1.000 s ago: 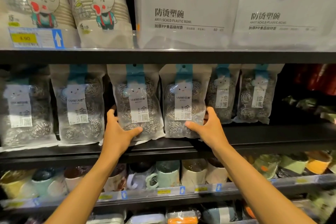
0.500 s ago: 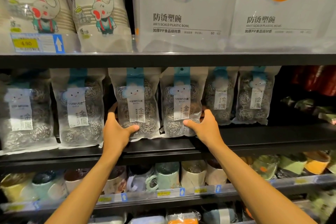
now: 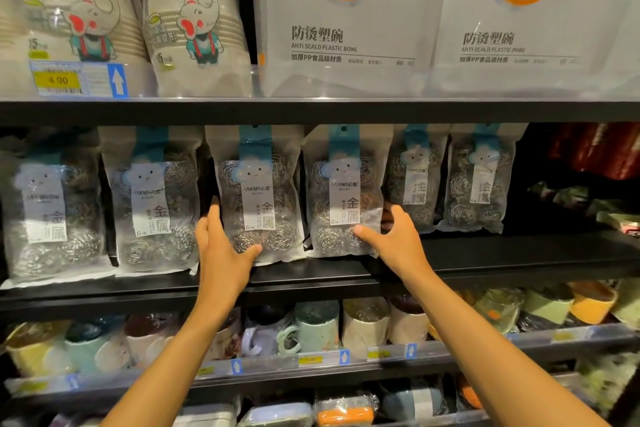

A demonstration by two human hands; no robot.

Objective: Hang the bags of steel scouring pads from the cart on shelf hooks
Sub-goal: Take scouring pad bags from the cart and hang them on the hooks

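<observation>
- Head view: six bags of steel scouring pads (image 3: 152, 198) hang in a row just above the black ledge (image 3: 485, 253), with their tops under the upper shelf board (image 3: 311, 111). The hooks cannot be made out.
- The left hand (image 3: 221, 253) pinches the lower left corner of the third bag (image 3: 254, 184) just above the ledge. Its thumb lies on the front and its fingers (image 3: 213, 215) wrap behind the bag's left edge.
- The right hand (image 3: 398, 243) pinches the lower right corner of the fourth bag (image 3: 343, 184), also just above the ledge, thumb on the front and fingers curled behind the right edge.
- These two bags hang side by side, nearly touching.
- Well above the ledge stand paper-cup packs (image 3: 194, 28) and plastic bowl packs (image 3: 346, 28).
- Below the ledge sit wrapped mugs (image 3: 317, 326).
</observation>
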